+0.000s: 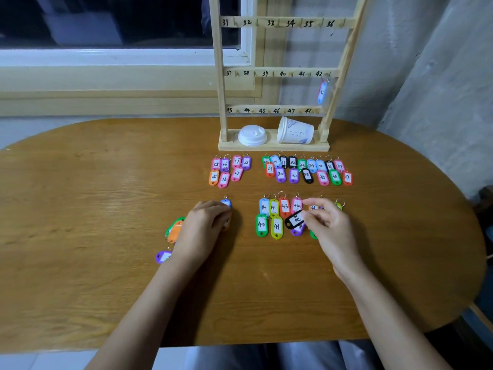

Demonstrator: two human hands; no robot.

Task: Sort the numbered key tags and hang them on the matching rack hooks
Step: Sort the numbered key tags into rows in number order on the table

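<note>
Black tag [294, 219] pinched above the 40s cluster

The right hand [329, 225] holds it by one end, thumb and forefinger clamped on the casing and the other fingers curled loosely behind. Its label is tilted and hard to read. It hangs just over the nearest cluster of tags [276, 225], whose labels read 40, 41, 43 and 44; some of these are hidden under the hand.

The left hand [205, 222] lies palm down on the wooden table [106, 196], fingers bent over a partly hidden tag, and whether they grip it cannot be told. A blue tag [226, 202] lies right at its fingertips. An orange tag [174, 232] shows from under the hand's outer edge, and a purple tag [163, 256] lies beside the forearm.

Farther back lie 2 more groups: tags 25 to 28 [226, 170] on the left and tags 29 to 37 [306, 170] on the right. Behind them stands the wooden rack [274, 73], with rails numbered 31 to 48. A hanging tag [322, 92] dangles from hook 42. On the rack's base rest a white lid [252, 135] and a paper cup [294, 132] lying on its side.
</note>
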